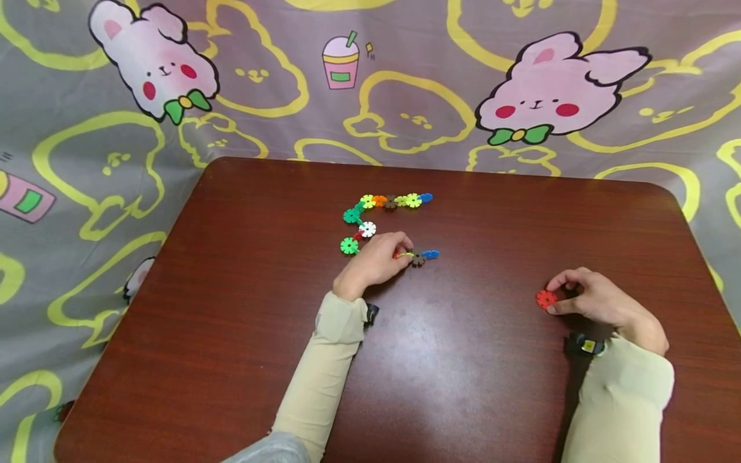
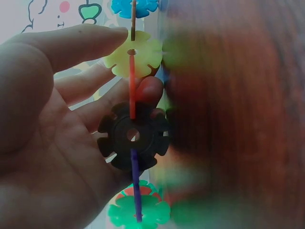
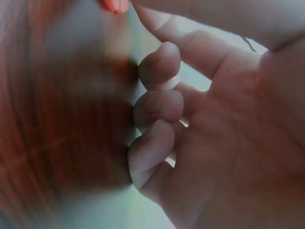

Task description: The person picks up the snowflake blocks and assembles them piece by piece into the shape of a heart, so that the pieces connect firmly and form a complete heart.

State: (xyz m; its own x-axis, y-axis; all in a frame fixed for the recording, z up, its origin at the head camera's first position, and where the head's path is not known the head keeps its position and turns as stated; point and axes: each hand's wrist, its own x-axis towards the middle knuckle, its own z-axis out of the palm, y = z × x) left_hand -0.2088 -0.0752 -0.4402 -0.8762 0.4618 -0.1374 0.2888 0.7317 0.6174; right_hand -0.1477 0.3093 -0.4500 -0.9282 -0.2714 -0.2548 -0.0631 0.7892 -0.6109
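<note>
A chain of notched plastic snowflake discs lies on the table in a winding line, seen in the head view. My left hand (image 1: 377, 257) is over its lower row. In the left wrist view the thumb and fingers pinch a yellow snowflake disc (image 2: 147, 52) of that chain. Beside it are an orange-red disc seen edge-on, a dark disc (image 2: 112, 136), a purple one and a green disc (image 2: 155, 212). A blue disc (image 1: 430, 254) ends this row. To the right, my right hand (image 1: 602, 302) pinches a single red snowflake disc (image 1: 545, 299) between thumb and index finger.
The chain's upper row runs from a green disc (image 1: 351, 215) to a blue disc (image 1: 426, 198). The brown table (image 1: 231, 321) has rounded corners. A patterned curtain (image 1: 278, 83) hangs behind it and along its left side.
</note>
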